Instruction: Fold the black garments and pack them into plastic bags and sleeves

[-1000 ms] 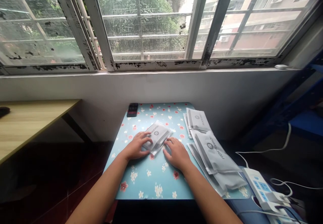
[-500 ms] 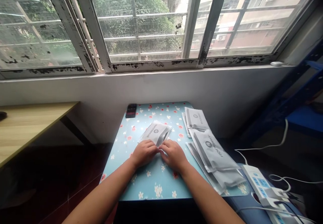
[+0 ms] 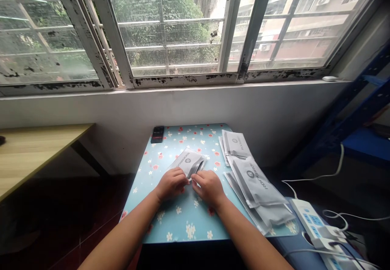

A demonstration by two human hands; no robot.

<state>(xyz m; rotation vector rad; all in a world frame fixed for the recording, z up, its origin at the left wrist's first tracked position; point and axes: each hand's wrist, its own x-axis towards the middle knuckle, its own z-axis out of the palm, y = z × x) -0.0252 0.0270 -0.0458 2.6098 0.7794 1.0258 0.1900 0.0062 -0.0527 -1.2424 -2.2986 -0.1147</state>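
Note:
A frosted zip pouch [image 3: 189,160] with dark printed lettering lies at a slant on the blue flowered table [image 3: 190,217]. My left hand [image 3: 173,184] pinches the pouch near its close corner, fingers curled. Beside it my right hand [image 3: 209,186] grips the zipper end with thumb and forefinger, close to the left fingertips. The pouch's edge bulges a little apart there. The exact spot between the fingers is partly hidden.
Several like pouches [image 3: 256,180] lie overlapped along the table's right side. A small dark object [image 3: 157,134] sits at the far left corner. A power strip [image 3: 313,225] with cables stands at right; a wooden desk [image 3: 39,148] is at left.
My hands have drawn slightly apart at the pouch's near corner. The pouch's zipper edge now gapes more than before. The view has shifted slightly.

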